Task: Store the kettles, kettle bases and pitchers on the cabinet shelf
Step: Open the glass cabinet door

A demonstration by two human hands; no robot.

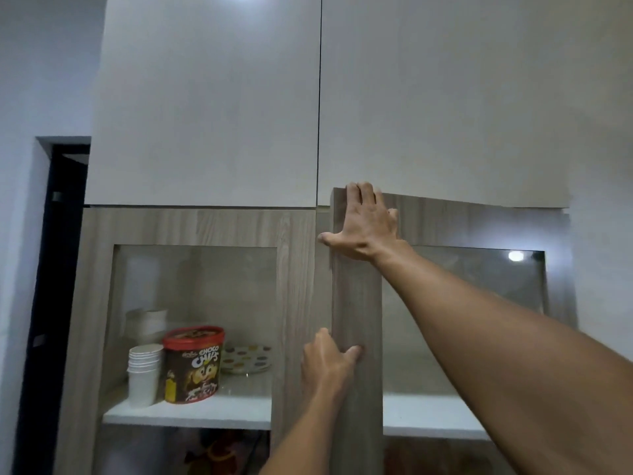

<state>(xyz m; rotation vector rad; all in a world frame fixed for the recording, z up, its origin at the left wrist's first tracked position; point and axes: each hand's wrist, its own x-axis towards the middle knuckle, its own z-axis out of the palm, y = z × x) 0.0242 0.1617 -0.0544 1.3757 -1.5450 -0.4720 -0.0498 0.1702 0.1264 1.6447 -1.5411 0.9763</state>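
Head view, the only one I have: both of my bare hands are on the wood-grain cabinet door with the glass pane (356,303), the right-hand door of the pair, which stands slightly ajar with its free edge swung toward me. My right hand (366,228) lies flat high on the frame near the top corner, fingers extended and close together, thumb stuck out to the left around the edge. My left hand (325,365) sits lower on the same stile, fingers curled around the edge and out of sight behind it, thumb pressed on the face.

No kettle, kettle base or pitcher shows anywhere, so I cannot say where they are. The white cabinet shelf (431,416) behind this door looks bare as far as I can see through the glass. Behind the closed left door (191,228), the same shelf level holds a stack of white paper cups (144,371), a red-lidded Choco Chips tub (193,365) and a dotted plate (246,358).

I judge the door stiff and fairly heavy for its size because of the glass, and the pane fragile and likely slick. So the wooden stile is the place to hold, not the glass. Swinging it steadily should keep it from slamming.
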